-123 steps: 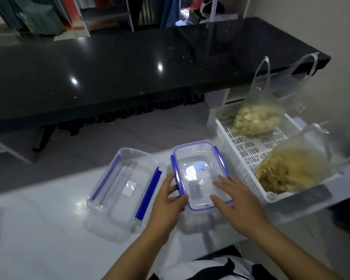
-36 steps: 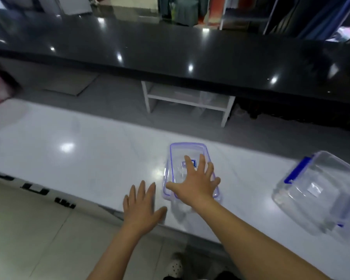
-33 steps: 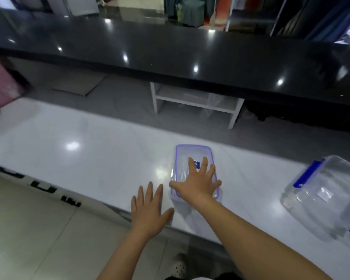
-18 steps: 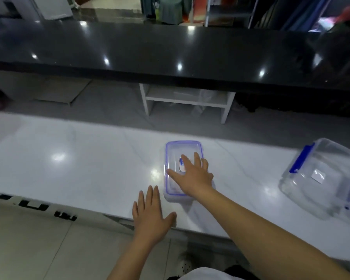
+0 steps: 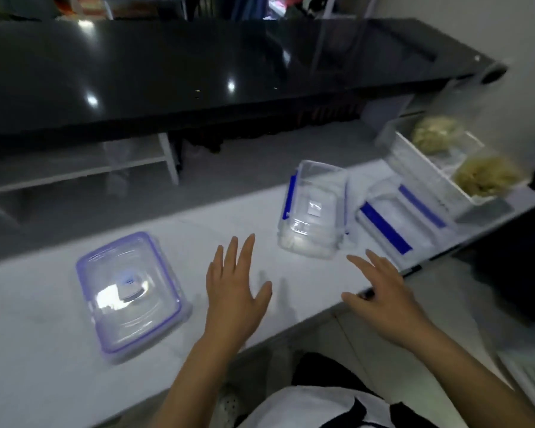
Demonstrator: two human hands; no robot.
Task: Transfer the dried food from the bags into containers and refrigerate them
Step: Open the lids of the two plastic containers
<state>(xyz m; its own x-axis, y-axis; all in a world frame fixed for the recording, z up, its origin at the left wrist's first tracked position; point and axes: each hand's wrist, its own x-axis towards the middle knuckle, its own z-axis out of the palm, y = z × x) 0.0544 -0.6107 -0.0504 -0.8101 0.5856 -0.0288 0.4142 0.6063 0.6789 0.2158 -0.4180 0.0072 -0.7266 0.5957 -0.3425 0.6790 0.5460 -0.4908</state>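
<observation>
A clear container with a blue-rimmed lid point(image 5: 130, 291) lies on the white counter point(image 5: 44, 319) at the left. A second clear container with blue clips point(image 5: 312, 211) stands open in the middle, and a third one point(image 5: 396, 217) lies to its right. Two clear bags of dried food point(image 5: 436, 134) point(image 5: 485, 176) rest in a white slotted tray point(image 5: 414, 168) at the far right. My left hand point(image 5: 233, 291) hovers flat over the counter, fingers spread, holding nothing. My right hand point(image 5: 380, 295) reaches out near the counter's front edge, fingers straight and empty.
A long black glossy counter point(image 5: 198, 72) runs across the back. Below it stands a white shelf frame point(image 5: 136, 168) on a grey floor. A dark object point(image 5: 513, 273) sits at the right edge.
My right hand has lifted off the lidded container and swung right. The view has turned right, so the open containers and the tray with the bags are in sight again.
</observation>
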